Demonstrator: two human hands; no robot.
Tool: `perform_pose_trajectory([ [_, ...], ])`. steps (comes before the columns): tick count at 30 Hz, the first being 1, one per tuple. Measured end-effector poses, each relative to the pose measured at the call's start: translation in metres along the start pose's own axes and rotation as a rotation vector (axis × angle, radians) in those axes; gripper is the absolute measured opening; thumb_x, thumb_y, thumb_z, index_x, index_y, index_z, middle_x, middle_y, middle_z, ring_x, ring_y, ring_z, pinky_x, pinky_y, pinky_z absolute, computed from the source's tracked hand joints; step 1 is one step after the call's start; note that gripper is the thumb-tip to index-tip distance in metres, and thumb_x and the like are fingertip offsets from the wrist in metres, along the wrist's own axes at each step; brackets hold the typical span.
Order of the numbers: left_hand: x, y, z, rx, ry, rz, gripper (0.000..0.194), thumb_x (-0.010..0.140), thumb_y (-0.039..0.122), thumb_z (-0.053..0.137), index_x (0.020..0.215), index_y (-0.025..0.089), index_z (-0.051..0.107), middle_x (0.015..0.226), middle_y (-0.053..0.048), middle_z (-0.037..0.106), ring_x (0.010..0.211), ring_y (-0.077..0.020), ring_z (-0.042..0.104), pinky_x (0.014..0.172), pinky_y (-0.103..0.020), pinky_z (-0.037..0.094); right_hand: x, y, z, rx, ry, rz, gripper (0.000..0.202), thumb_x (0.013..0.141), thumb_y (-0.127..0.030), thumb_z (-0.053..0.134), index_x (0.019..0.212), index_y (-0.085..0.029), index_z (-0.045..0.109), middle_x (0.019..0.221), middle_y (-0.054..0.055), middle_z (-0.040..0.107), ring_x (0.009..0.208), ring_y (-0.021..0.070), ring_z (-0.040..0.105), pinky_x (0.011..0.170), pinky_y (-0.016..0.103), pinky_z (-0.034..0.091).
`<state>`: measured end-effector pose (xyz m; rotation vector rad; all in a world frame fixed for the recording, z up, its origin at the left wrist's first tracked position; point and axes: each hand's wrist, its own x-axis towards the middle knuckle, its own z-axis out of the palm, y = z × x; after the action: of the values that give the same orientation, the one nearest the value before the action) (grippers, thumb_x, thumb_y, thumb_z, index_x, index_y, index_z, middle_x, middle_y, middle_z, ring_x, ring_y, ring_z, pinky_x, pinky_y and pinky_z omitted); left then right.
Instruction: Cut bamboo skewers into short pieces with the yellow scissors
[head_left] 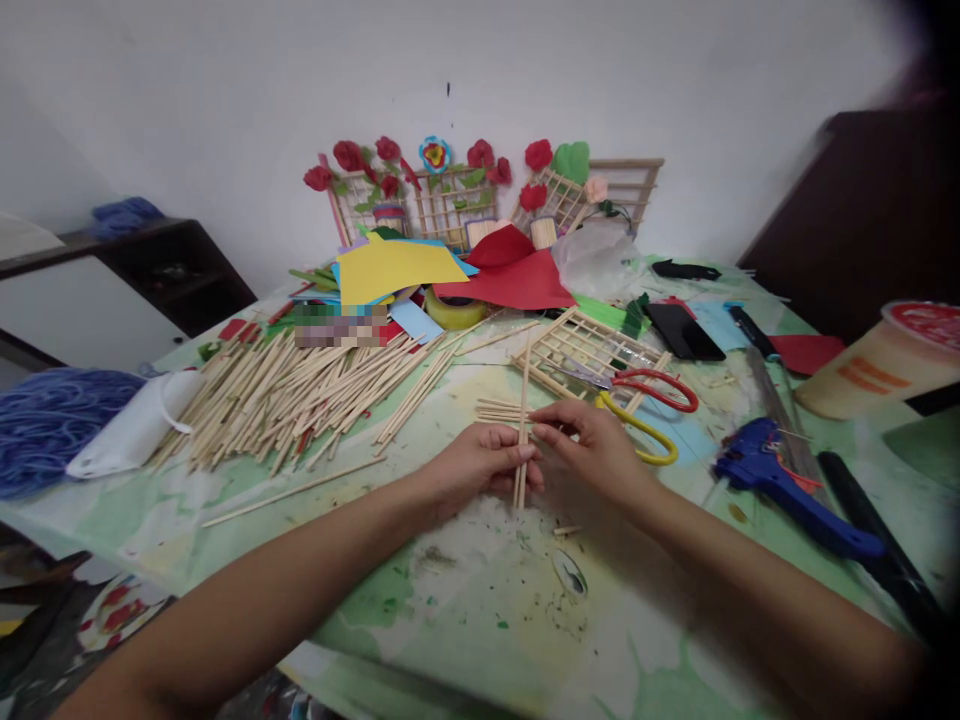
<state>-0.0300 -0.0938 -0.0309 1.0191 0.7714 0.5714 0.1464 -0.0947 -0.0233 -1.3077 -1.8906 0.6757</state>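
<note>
Two thin wooden sticks (pixel 523 390) stand nearly upright in the picture, side by side, held over the table's near middle. My left hand (pixel 487 462) is closed on their lower part, thumb in front. My right hand (pixel 589 440) pinches at the sticks just above, thumb and forefinger together at their right side. Several short sticks (pixel 496 411) lie crosswise behind them; whether these touch the upright pair I cannot tell. Scissors with red and yellow handles (pixel 652 452) lie just beyond my right hand, partly on a stick lattice (pixel 592 350).
A large pile of sticks (pixel 277 390) covers the left, beside blue yarn (pixel 60 420). A blue glue gun (pixel 795 490), a phone (pixel 684 332) and a drink cup (pixel 877 360) are at right. Coloured paper (pixel 397 270) and lattices with paper flowers (pixel 454 205) stand at the back.
</note>
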Motion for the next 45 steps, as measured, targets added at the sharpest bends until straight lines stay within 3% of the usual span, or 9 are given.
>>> perform_pose_trajectory([
  [2, 0.002, 0.001, -0.003, 0.023, 0.047, 0.011, 0.028, 0.074, 0.038, 0.065, 0.082, 0.011, 0.06, 0.07, -0.006, 0.066, 0.064, -0.0143, 0.063, 0.059, -0.025, 0.049, 0.004, 0.007, -0.02, -0.37, -0.012, -0.096, 0.026, 0.079, -0.031, 0.054, 0.099, -0.016, 0.063, 0.099, 0.012, 0.063, 0.093, 0.0245, 0.057, 0.081, 0.038, 0.045],
  [4, 0.004, 0.003, -0.006, 0.038, 0.097, 0.034, 0.028, 0.074, 0.038, 0.065, 0.082, 0.012, 0.06, 0.072, -0.007, 0.066, 0.065, -0.0144, 0.063, 0.061, -0.026, 0.049, 0.008, 0.017, -0.039, -0.721, 0.015, -0.05, 0.029, 0.078, -0.033, 0.054, 0.096, -0.012, 0.062, 0.098, 0.017, 0.06, 0.098, 0.0307, 0.054, 0.082, 0.043, 0.042],
  [8, 0.003, 0.009, -0.01, 0.127, 0.197, 0.166, 0.027, 0.076, 0.038, 0.062, 0.083, 0.012, 0.062, 0.078, -0.008, 0.067, 0.07, -0.0144, 0.063, 0.067, -0.028, 0.049, 0.013, 0.034, -0.059, -0.954, -0.066, 0.044, 0.041, 0.081, -0.049, 0.045, 0.089, -0.011, 0.06, 0.093, 0.018, 0.061, 0.094, 0.0314, 0.056, 0.08, 0.042, 0.042],
  [13, -0.004, 0.013, -0.006, 0.594, 0.186, 0.425, 0.021, 0.081, 0.031, 0.056, 0.083, 0.014, 0.069, 0.085, -0.006, 0.067, 0.083, -0.0152, 0.06, 0.078, -0.026, 0.044, 0.016, 0.04, -0.062, -0.961, -0.186, 0.058, 0.036, 0.085, -0.035, 0.034, 0.09, -0.011, 0.06, 0.094, 0.018, 0.063, 0.094, 0.0289, 0.057, 0.082, 0.039, 0.041],
  [22, 0.004, 0.005, -0.005, 0.655, 0.135, 0.355, 0.018, 0.08, 0.022, 0.052, 0.085, 0.013, 0.068, 0.083, -0.005, 0.066, 0.078, -0.0144, 0.058, 0.072, -0.025, 0.043, 0.013, 0.04, -0.07, -1.042, -0.128, 0.18, 0.052, 0.078, -0.049, 0.041, 0.112, -0.011, 0.053, 0.104, 0.019, 0.059, 0.102, 0.0329, 0.053, 0.082, 0.041, 0.041],
  [29, 0.011, -0.004, -0.008, 0.463, 0.08, 0.271, 0.015, 0.078, 0.023, 0.055, 0.082, 0.013, 0.065, 0.083, -0.006, 0.066, 0.08, -0.0153, 0.06, 0.076, -0.027, 0.045, 0.014, 0.045, -0.069, -1.0, -0.124, 0.236, 0.054, 0.078, -0.052, 0.04, 0.112, -0.011, 0.05, 0.103, 0.02, 0.06, 0.098, 0.0325, 0.056, 0.079, 0.04, 0.041],
  [35, 0.011, -0.004, -0.009, 0.142, 0.158, 0.196, 0.017, 0.073, 0.029, 0.063, 0.079, 0.013, 0.061, 0.083, -0.007, 0.067, 0.075, -0.0153, 0.062, 0.073, -0.029, 0.047, 0.015, 0.046, -0.067, -0.927, -0.089, 0.301, 0.048, 0.074, -0.052, 0.049, 0.102, -0.012, 0.051, 0.098, 0.02, 0.061, 0.091, 0.031, 0.059, 0.07, 0.035, 0.043],
  [41, 0.011, 0.006, -0.018, -0.119, 0.186, 0.184, 0.025, 0.072, 0.031, 0.068, 0.087, 0.012, 0.06, 0.086, -0.008, 0.068, 0.083, -0.0147, 0.064, 0.075, -0.025, 0.046, 0.017, 0.044, -0.086, -0.665, -0.065, 0.289, 0.039, 0.07, -0.039, 0.056, 0.102, -0.019, 0.048, 0.097, 0.011, 0.066, 0.079, 0.0228, 0.063, 0.062, 0.029, 0.044],
  [45, 0.008, 0.011, -0.02, -0.15, 0.198, 0.215, 0.032, 0.073, 0.028, 0.068, 0.099, 0.014, 0.056, 0.082, -0.008, 0.068, 0.081, -0.0158, 0.065, 0.073, -0.025, 0.047, 0.017, 0.034, -0.101, -0.61, 0.019, 0.261, 0.041, 0.069, -0.041, 0.057, 0.103, -0.02, 0.047, 0.085, 0.009, 0.067, 0.07, 0.0249, 0.063, 0.057, 0.033, 0.045],
])
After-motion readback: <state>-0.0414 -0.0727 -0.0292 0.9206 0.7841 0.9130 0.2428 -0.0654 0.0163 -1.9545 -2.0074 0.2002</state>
